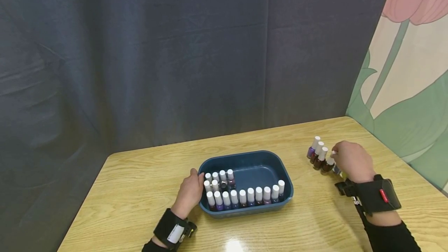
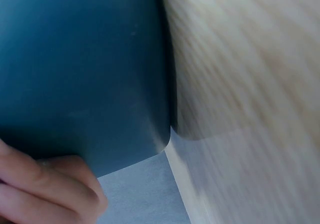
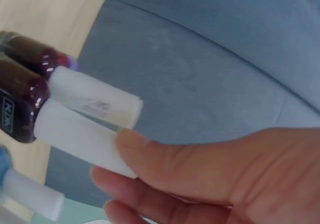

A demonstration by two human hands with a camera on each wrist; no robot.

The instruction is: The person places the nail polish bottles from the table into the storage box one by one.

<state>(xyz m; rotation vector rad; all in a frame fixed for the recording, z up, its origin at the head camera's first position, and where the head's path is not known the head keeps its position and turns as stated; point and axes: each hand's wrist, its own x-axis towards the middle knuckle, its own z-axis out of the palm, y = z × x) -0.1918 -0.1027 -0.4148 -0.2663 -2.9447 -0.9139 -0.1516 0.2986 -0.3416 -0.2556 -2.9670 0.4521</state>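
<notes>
My left hand [image 1: 190, 191] grips the left end of a dark blue plastic bin [image 1: 259, 156], its fingers curled against the outer wall in the left wrist view. White-capped nail polish bottles stand inside: a front row [image 1: 242, 197] along the near wall and a cluster [image 1: 215, 185] at the left end. To the right of the bin, my right hand [image 1: 353, 160] pinches the white cap of a dark nail polish bottle [image 3: 65, 134] between thumb and fingers. Another dark bottle [image 3: 95, 96] lies right alongside it in that view.
A slanting line of nail polish bottles [image 1: 319, 154], purple to dark brown, stands on the wooden table [image 1: 140, 189] beside my right hand. A blue bottle [image 3: 30, 191] shows below the held one. Behind the table hangs a dark curtain [image 1: 196, 57]; a tulip-patterned cloth [image 1: 413, 88] borders the right side.
</notes>
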